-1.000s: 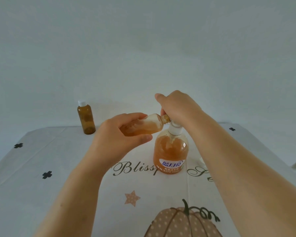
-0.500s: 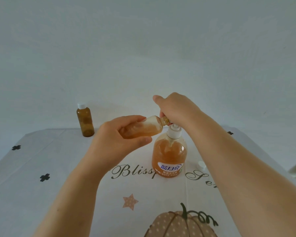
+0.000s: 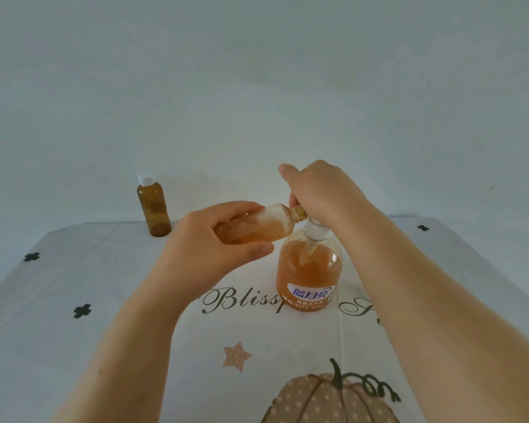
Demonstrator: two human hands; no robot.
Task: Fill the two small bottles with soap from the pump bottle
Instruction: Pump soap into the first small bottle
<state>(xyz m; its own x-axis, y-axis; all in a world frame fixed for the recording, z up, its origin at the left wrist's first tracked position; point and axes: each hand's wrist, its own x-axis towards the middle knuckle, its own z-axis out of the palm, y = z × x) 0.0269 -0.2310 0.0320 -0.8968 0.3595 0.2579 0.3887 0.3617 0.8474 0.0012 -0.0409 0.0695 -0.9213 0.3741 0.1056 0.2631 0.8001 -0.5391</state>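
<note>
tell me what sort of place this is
Probably a home table set against a plain wall: a printed tablecloth with a pumpkin and cursive lettering covers it, and a pump bottle of soap stands on it.

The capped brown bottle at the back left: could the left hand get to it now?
Probably not right away: the left hand is holding the tilted small bottle at the pump. The path to the capped bottle looks clear.
</note>
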